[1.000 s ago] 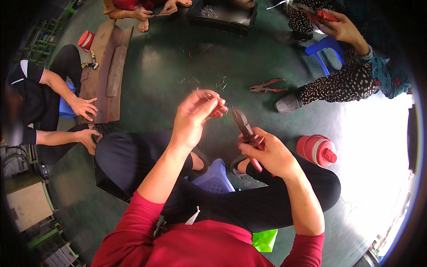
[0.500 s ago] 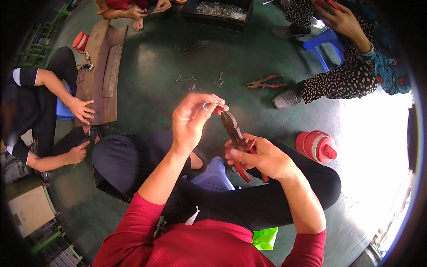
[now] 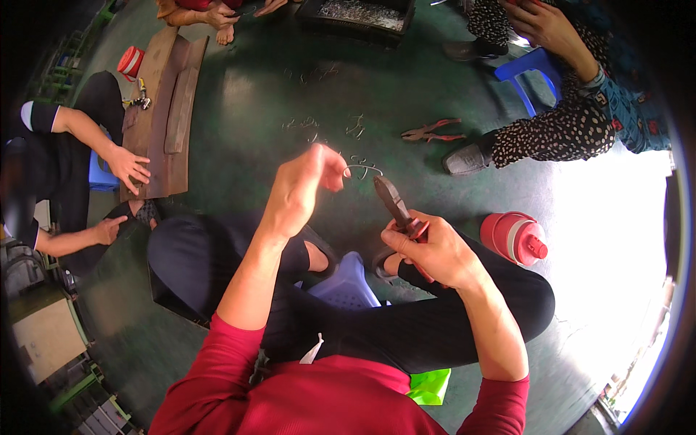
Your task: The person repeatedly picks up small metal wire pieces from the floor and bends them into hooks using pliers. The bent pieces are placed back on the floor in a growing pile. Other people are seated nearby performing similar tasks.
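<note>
A thin curved piece of wire (image 3: 365, 167) reaches from the fingertips of my left hand (image 3: 301, 188), which is closed in a pinch on its end. The wire's other end lies close to the tip of the pliers (image 3: 392, 199); whether they touch, I cannot tell. My right hand (image 3: 438, 250) is closed around the red handles of these dark-jawed pliers, their nose pointing up and left. Past my hands, several small bent wire pieces (image 3: 354, 126) lie scattered on the dark green floor (image 3: 254, 145).
Another pair of red-handled pliers (image 3: 433, 132) lies near a co-worker's shoe (image 3: 467, 158). A red jug (image 3: 513, 238) stands by my right knee. Rusty metal channel (image 3: 161, 138) sits beside a person at left. A black tray (image 3: 355, 18) holds metal bits at the back.
The pliers and my right hand have shifted slightly right. My left hand has turned, and the wire, seen as a small loop before, now shows as a stretched arc between fingers and pliers.
</note>
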The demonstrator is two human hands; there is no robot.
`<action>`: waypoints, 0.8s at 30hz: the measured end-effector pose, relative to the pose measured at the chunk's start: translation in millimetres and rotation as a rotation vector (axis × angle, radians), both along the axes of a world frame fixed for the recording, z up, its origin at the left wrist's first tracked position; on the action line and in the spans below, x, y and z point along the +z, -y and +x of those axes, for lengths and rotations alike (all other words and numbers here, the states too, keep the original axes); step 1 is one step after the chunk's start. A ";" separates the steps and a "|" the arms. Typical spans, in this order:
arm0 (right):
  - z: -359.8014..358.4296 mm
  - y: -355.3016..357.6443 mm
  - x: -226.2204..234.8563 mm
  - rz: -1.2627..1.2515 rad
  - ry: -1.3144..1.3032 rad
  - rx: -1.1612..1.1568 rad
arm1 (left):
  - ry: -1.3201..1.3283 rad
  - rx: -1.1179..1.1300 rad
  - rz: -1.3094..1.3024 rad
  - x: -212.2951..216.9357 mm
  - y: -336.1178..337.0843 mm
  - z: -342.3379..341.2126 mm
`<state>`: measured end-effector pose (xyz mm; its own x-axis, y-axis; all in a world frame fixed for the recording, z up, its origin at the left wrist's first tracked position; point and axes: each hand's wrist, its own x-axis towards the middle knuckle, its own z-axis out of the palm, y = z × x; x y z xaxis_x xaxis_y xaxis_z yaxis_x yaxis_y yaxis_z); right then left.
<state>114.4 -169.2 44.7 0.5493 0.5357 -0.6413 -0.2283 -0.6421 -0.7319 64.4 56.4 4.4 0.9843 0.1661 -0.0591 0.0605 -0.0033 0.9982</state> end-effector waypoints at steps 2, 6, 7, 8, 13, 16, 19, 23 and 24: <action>-0.8 0.9 -1.0 -0.055 0.006 -0.002 | -0.075 -0.026 0.081 1.3 4.7 -4.3; -2.3 -2.3 -4.1 -0.088 0.101 -0.003 | -0.178 -0.088 0.279 3.7 8.1 -5.3; -2.5 -3.7 -3.8 -0.091 0.119 -0.004 | -0.123 -0.054 0.260 4.1 9.0 -5.2; -2.8 -4.8 -2.4 -0.093 0.133 -0.011 | -0.176 -0.065 0.197 4.8 9.1 -4.9; -4.1 -5.0 3.2 -0.041 0.224 -0.062 | -0.285 -0.063 -0.172 3.6 13.8 -5.2; -5.1 -5.0 -4.5 -0.019 0.402 -0.051 | -0.284 -0.035 -0.247 -1.0 19.4 -4.8; -6.7 -2.5 -13.1 -0.041 0.589 -0.006 | -0.290 -0.016 -0.376 -5.2 23.2 -4.9; -7.9 -1.4 -16.9 -0.122 0.729 0.031 | -0.278 0.009 -0.530 -8.9 27.5 -5.5; -8.1 -2.1 -17.1 -0.133 0.768 0.032 | -0.280 0.012 -0.558 -9.3 27.7 -5.6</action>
